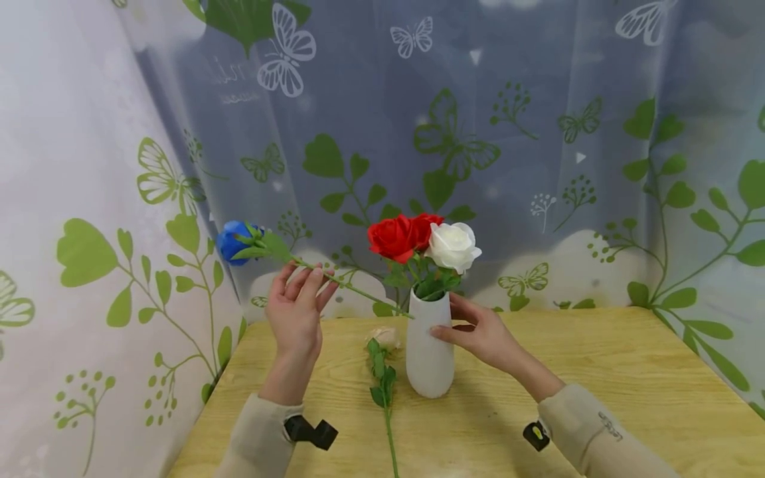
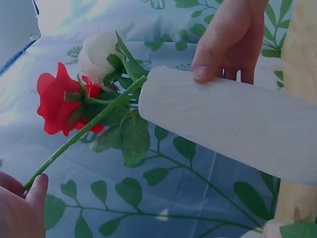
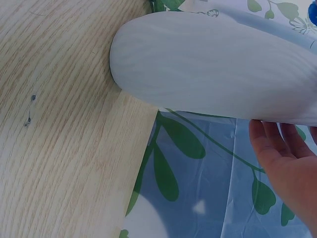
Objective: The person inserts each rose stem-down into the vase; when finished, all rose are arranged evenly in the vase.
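My left hand [image 1: 297, 309] pinches the green stem of a blue rose [image 1: 237, 243] between thumb and fingers. The flower points left, and the cut end of its stem [image 2: 106, 110] is right at the rim of a white vase [image 1: 429, 352]. My right hand [image 1: 483, 332] grips the upper part of that vase from the right, thumb in front and fingers behind. Two red roses [image 1: 391, 238] and a white rose [image 1: 453, 247] stand in the vase. In the right wrist view, the fingers [image 3: 267, 141] lie along the vase's side.
A pale, cream-coloured rose [image 1: 385, 338] with green leaves lies on the wooden table [image 1: 574, 378], left of the vase, its stem toward me. Behind and at both sides hangs a curtain [image 1: 358, 86] printed with leaves and butterflies.
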